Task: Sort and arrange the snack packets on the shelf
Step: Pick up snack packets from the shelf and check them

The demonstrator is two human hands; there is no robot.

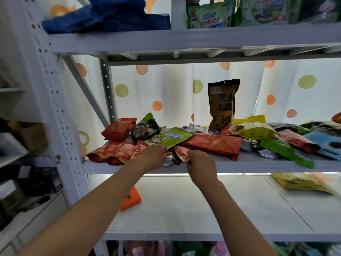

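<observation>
Many snack packets lie jumbled on the white middle shelf [258, 163]. My left hand [153, 157] reaches into the pile at the shelf's front, its fingers curled on a green packet [173, 136]. My right hand [201, 163] pinches a small red packet [181, 153] at the shelf's front edge. Red packets [114, 152] lie flat to the left, another red packet [119, 128] behind them. A long red packet [214, 144] lies to the right of my hands. A brown pouch [222, 105] stands upright at the back.
Yellow [254, 131], green [287, 150] and blue [326, 143] packets crowd the shelf's right side. The shelf below holds an orange card [132, 199] and yellow packets [302, 182]. Soap powder bags [210, 15] stand on the top shelf. A white upright post [60, 115] stands left.
</observation>
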